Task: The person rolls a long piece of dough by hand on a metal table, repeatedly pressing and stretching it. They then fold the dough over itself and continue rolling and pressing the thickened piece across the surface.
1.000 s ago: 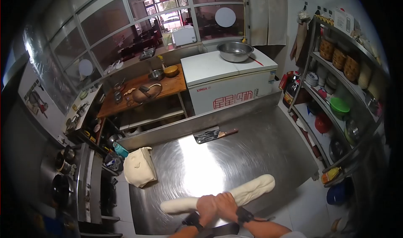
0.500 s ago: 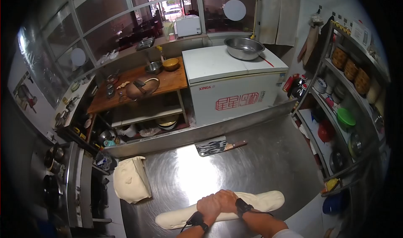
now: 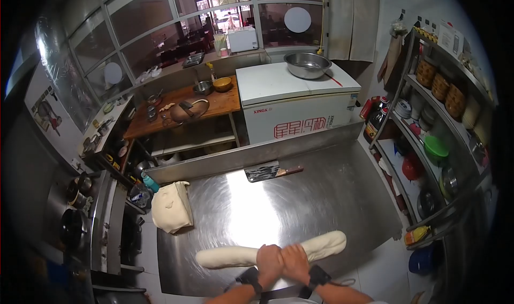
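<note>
A long, pale dough roll (image 3: 326, 244) lies crosswise near the table's front edge. My left hand (image 3: 270, 264) and my right hand (image 3: 295, 261) press side by side on its middle, fingers curled over it and thumbs close together. The dough under them is hidden, and both ends stick out past my hands. Farther left on the steel table (image 3: 342, 197) sits a big folded block of dough (image 3: 172, 210). Toward the back, a cleaver (image 3: 262, 171) with a brown handle lies flat, its blade floury or streaked. Each wrist wears a dark band.
A low metal wall (image 3: 214, 166) bounds the table's far side. Beyond it stand a white chest freezer (image 3: 300, 116) bearing a steel basin (image 3: 308, 65), and a wooden table (image 3: 219, 103) with bowls. Shelves (image 3: 417, 130) of dishes rise at right; a stove (image 3: 101, 218) is at left.
My hands have drawn back toward my body over the dough roll, from its top to its near side. The roll lies less slanted. The view has shifted slightly.
</note>
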The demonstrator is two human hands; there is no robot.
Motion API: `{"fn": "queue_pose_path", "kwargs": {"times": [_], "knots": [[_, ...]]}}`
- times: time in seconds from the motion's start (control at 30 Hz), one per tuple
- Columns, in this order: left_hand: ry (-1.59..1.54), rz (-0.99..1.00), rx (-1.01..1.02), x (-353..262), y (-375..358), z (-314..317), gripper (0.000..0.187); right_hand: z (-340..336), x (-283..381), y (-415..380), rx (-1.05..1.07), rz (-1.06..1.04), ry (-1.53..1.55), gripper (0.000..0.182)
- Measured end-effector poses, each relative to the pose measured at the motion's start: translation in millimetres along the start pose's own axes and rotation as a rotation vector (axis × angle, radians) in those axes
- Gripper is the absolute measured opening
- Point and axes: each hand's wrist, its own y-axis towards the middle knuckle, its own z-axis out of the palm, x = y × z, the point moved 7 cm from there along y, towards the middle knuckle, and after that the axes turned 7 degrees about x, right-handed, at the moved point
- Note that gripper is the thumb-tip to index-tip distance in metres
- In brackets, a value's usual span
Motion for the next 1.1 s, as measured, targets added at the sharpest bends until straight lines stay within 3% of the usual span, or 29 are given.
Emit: {"fn": "queue_pose_path", "kwargs": {"times": [0.07,0.2,0.53,0.6,0.63,0.73,0.77,0.8,0.87,0.9,0.93,1.0,1.03,1.1], "knots": [[-0.028,0.031,-0.048,-14.3,-12.6,12.5,0.023,33.0,-1.5,-23.5,-0.076,-0.029,0.012,0.022],[0.013,-0.063,-0.062,3.5,-1.7,46.8,0.021,60.4,-30.7,9.0,-0.048,-0.103,0.007,0.021],[0.066,-0.225,-0.145,53.8,103.0,51.7,0.019,38.9,-112.2,129.3,0.086,-0.141,0.150,0.016],[0.128,-0.285,-0.005,72.7,113.6,73.5,0.019,29.5,-113.8,141.1,0.047,-0.151,0.102,0.015],[0.121,-0.324,-0.028,72.9,119.1,69.1,0.021,26.9,-114.7,146.8,0.117,-0.124,0.102,0.018],[0.150,-0.376,-0.060,65.9,120.4,63.5,0.023,13.7,-113.8,151.2,0.089,-0.021,0.162,0.023],[0.178,-0.336,0.092,71.2,113.6,79.3,0.023,35.1,-127.8,145.3,-0.159,-0.012,0.180,0.027],[0.178,-0.333,0.084,65.1,107.8,71.0,0.023,17.8,-116.1,133.6,-0.164,-0.016,0.175,0.027],[0.205,-0.218,0.067,40.2,86.2,56.6,0.023,1.8,-76.8,101.4,0.330,-0.011,-0.129,0.029],[0.208,-0.225,0.091,30.3,69.2,52.8,0.023,9.2,-72.3,85.8,0.485,0.018,-0.022,0.027],[0.162,-0.181,0.098,16.9,55.2,48.1,0.022,7.9,-61.6,59.0,0.496,0.022,-0.002,0.027],[0.031,-0.112,0.058,-8.8,27.7,49.9,0.021,-21.7,-51.4,9.2,0.123,0.052,0.088,0.024],[0.001,-0.069,-0.103,-28.9,8.9,39.1,0.022,-8.2,-50.7,-13.6,0.009,0.059,0.089,0.022],[0.035,-0.126,0.189,-37.4,-11.8,44.0,0.024,18.8,-57.6,-39.4,-0.113,0.073,0.092,0.020]]}}
